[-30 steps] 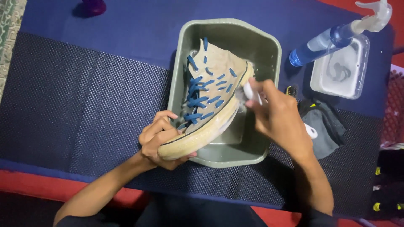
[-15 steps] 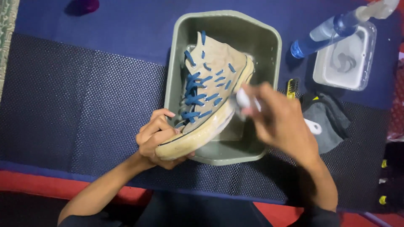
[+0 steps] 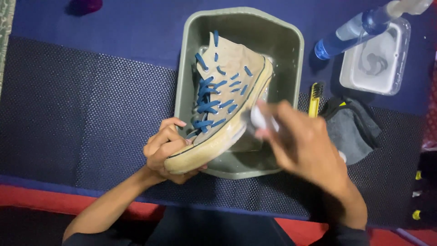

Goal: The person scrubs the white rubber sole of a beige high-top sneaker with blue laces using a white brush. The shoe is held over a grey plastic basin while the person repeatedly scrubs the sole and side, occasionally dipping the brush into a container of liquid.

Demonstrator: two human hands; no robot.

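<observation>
Gripping sneaker point(image 3: 227, 98) toe, left hand point(image 3: 166, 150) fingers curled; right hand point(image 3: 305, 146) pinching small white object point(image 3: 260, 119).

Both forearms are bare from wrist to near the elbow. The left hand point(image 3: 166, 150) and right hand point(image 3: 305, 146) wear no gloves, rings or watch. Dark sleeve edges show at the lower left and lower right of the frame, with dark clothing between them.
</observation>
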